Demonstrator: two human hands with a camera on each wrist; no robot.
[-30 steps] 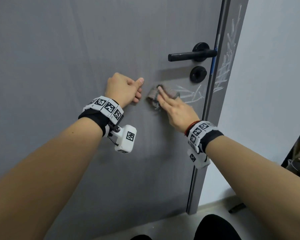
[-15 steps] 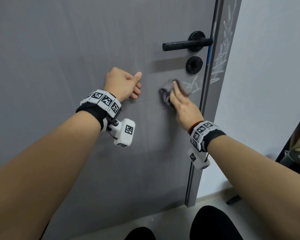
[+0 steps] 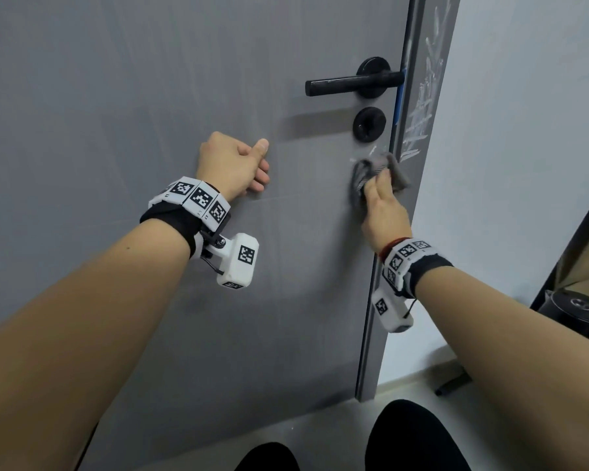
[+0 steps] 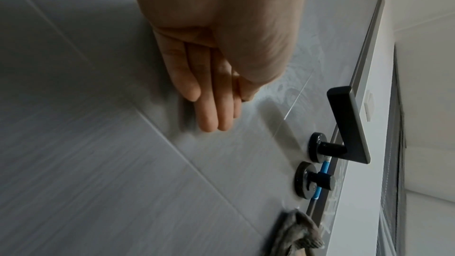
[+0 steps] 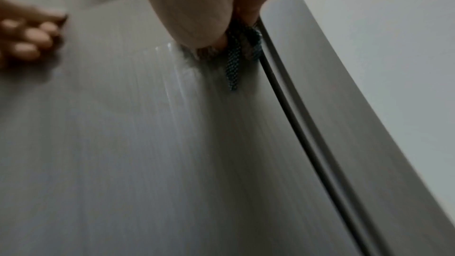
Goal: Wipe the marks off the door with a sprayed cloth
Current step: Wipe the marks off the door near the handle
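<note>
The grey door [image 3: 150, 79] fills the head view. My right hand [image 3: 383, 205] grips a bunched grey cloth [image 3: 397, 171] and presses it on the door just under the round lock [image 3: 369, 124], close to the door's right edge. Faint white marks [image 3: 371, 153] show above the cloth; heavier white scribbles [image 3: 420, 107] cover the door frame. My left hand [image 3: 232, 164] leans on the door with fingers curled and thumb out, holding nothing. The right wrist view shows the cloth [image 5: 234, 61] hanging from under my fingers; the left wrist view shows it [image 4: 295, 235] below the lock.
A black lever handle [image 3: 351, 86] juts out above the lock. A white wall [image 3: 524, 130] lies right of the frame. A dark round appliance [image 3: 575, 311] stands at the far right, and a small dark object [image 3: 453, 384] lies on the floor. My knees [image 3: 415, 436] are at the bottom.
My right hand has slid the cloth rightward across the white marks toward the door's edge, and most of those marks no longer show. The left hand has stayed put.
</note>
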